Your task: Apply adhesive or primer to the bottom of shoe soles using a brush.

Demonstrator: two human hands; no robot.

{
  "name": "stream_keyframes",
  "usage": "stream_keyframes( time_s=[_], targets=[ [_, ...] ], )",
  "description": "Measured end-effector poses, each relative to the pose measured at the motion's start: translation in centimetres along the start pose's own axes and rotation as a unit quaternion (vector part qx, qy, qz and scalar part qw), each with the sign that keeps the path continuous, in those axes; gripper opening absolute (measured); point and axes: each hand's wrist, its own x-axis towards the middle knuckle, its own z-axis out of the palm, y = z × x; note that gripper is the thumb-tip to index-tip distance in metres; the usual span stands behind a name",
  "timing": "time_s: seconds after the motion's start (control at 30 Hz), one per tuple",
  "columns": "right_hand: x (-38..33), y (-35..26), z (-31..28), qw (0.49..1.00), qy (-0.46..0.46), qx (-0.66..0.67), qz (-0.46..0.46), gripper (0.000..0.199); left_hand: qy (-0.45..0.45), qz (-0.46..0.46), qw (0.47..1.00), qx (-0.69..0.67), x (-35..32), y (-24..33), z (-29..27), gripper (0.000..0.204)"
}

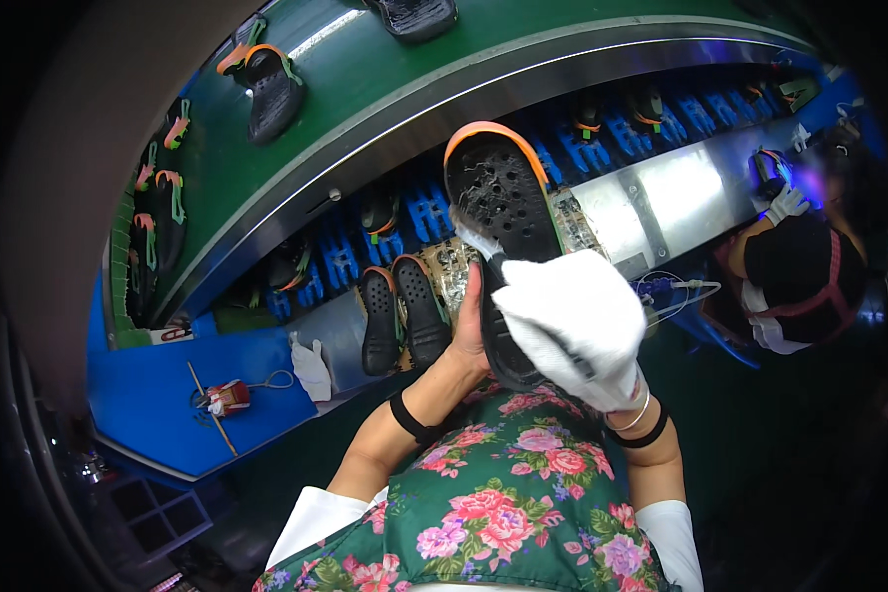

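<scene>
- Centrally, a black clog [523,212] with an orange rim at its far end is held over the metal ledge [691,187], its near end close to the floral apron [503,513].
- Left hand [472,326], bare: partly curled about the clog's left side, thumb uppermost; the other fingers are hidden beneath.
- Right hand [574,326], in a white glove: closed, apparently around the handle of a brush [479,241] whose pale, blurred tip lies at the clog's left edge.
- Possible faults: a thumb so near the brush could be smeared if a stroke ran wide; a heavy push might twist the clog, since only one hand steadies it. The glove could rub any wet surface.
- Edges and room: two standing clogs [403,314] crowd the left forearm, and blue racks [340,257] bound the far side. Rightward, bare ledge leaves freer space, limited by looped tubing [686,288] and a co-worker's gloved hand [787,204].
</scene>
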Motion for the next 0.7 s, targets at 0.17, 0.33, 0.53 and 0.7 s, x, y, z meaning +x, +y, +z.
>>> stream_keyframes(
  time_s=[0.17, 0.33, 0.53, 0.7],
  targets=[
    [-0.3, 0.7, -0.2, 0.999, 0.034, -0.038, 0.018, 0.027, 0.067, 0.069, 0.985, 0.142, 1.3, -0.1, 3.6, 0.092],
    [-1.0, 0.7, 1.1, 0.999, 0.032, 0.013, 0.015, 0.026, 0.137, 0.077, 0.970, 0.183, 1.8, 0.8, 3.2, 0.106],
    [-1.6, 1.4, 0.9, 0.999, 0.021, -0.007, 0.027, 0.027, 0.036, 0.089, 0.983, 0.159, 3.1, 1.3, 4.9, 0.102],
    [-1.1, 0.6, 0.9, 0.991, 0.019, 0.117, 0.066, 0.024, -0.057, 0.119, 0.987, 0.093, 4.0, 1.6, 5.4, 0.110]
  ],
)
